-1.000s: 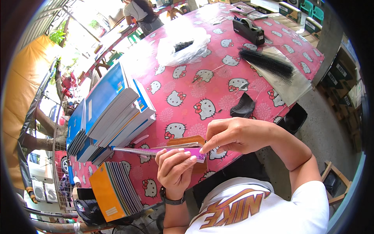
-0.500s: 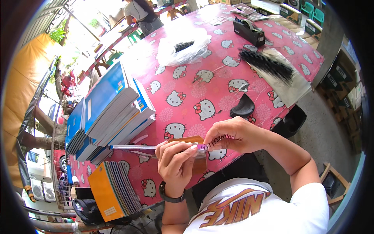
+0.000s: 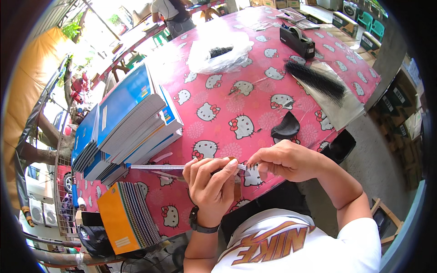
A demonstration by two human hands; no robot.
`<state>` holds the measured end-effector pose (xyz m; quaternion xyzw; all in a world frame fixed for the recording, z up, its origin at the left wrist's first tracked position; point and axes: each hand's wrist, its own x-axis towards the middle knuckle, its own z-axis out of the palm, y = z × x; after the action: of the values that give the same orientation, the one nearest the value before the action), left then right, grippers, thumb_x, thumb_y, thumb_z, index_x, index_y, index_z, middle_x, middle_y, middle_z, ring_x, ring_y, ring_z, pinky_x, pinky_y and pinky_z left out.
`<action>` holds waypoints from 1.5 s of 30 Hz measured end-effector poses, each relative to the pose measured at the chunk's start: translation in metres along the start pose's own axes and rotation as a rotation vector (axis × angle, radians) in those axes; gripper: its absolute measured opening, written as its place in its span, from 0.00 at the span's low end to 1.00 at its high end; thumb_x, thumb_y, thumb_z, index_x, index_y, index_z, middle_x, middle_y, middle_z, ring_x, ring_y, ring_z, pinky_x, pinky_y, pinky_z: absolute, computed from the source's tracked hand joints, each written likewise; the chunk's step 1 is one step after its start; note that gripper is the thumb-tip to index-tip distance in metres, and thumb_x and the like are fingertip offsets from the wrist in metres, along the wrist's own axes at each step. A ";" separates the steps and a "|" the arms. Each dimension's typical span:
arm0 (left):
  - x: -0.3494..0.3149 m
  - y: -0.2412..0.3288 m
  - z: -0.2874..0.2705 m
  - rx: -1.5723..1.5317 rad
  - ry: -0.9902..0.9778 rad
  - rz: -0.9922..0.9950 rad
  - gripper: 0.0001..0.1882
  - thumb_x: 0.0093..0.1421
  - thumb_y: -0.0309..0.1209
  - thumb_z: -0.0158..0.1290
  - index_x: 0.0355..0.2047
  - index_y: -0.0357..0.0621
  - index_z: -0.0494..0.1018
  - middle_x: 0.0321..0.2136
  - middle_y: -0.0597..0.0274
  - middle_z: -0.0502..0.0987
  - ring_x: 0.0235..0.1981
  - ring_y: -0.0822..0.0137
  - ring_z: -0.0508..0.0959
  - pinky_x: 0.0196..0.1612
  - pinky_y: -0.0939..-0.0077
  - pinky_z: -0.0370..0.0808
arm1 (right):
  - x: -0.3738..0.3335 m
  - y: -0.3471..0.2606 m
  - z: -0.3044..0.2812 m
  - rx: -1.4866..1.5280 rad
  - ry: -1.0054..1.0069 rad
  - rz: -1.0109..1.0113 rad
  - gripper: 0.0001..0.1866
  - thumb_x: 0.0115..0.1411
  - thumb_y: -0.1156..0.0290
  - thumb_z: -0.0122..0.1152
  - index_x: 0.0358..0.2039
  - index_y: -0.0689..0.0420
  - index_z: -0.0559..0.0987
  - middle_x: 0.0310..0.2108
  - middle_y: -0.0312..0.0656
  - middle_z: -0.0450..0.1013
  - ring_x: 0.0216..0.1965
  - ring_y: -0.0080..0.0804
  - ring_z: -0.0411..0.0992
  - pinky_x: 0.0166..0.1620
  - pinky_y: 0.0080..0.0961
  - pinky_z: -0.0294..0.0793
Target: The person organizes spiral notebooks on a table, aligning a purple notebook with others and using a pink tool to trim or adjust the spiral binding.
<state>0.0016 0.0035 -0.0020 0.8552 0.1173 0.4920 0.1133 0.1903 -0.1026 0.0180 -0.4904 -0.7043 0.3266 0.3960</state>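
One pink table (image 3: pixel 223 134) fills most of the view, with a large pile of blue notebooks (image 3: pixel 129 102) on its left and a smaller stack of orange notebooks (image 3: pixel 116 223) nearer the person. Loose black coils (image 3: pixel 318 82) lie on clear plastic at the far right.

The change is at the near edge: a thin book (image 3: pixel 159 167), which showed its purple cover a second ago, is now tipped nearly edge-on, so a narrow white strip shows. It runs from beside the blue pile to the left hand (image 3: pixel 210 184), which clamps it between thumb and fingers near its right end.

The right hand (image 3: pixel 291 161) sits just beyond that end, its fingers bent. A short black coil (image 3: pixel 252 166), plainer to see half a second ago, is now mostly covered by its fingertips; whether they pinch it or only touch it, I cannot tell. The tilt seems to bring the work onto the book's edge, where coil and pages meet.
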 end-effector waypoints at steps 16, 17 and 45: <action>0.002 0.006 -0.004 -0.007 -0.135 -0.105 0.17 0.44 0.29 0.62 0.37 0.55 0.77 0.28 0.72 0.73 0.33 0.69 0.71 0.45 0.69 0.56 | 0.001 -0.025 0.018 -0.408 0.382 -0.098 0.08 0.55 0.74 0.60 0.34 0.60 0.74 0.29 0.46 0.74 0.26 0.43 0.74 0.29 0.35 0.73; 0.002 0.007 -0.004 -0.010 -0.143 -0.106 0.16 0.44 0.30 0.62 0.37 0.56 0.77 0.28 0.73 0.73 0.33 0.70 0.70 0.44 0.69 0.55 | 0.001 -0.025 0.018 -0.409 0.380 -0.098 0.08 0.55 0.74 0.60 0.34 0.60 0.74 0.29 0.46 0.74 0.26 0.43 0.74 0.29 0.35 0.73; 0.004 -0.002 0.010 0.047 -0.017 -0.118 0.11 0.42 0.32 0.64 0.27 0.49 0.74 0.24 0.68 0.75 0.30 0.64 0.74 0.40 0.68 0.64 | 0.026 -0.023 0.023 -0.732 0.299 -0.136 0.10 0.53 0.74 0.61 0.35 0.60 0.72 0.32 0.45 0.68 0.34 0.43 0.70 0.35 0.35 0.72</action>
<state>0.0122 0.0063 -0.0040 0.8533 0.1782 0.4743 0.1229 0.1548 -0.0870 0.0327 -0.5934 -0.7395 -0.0477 0.3141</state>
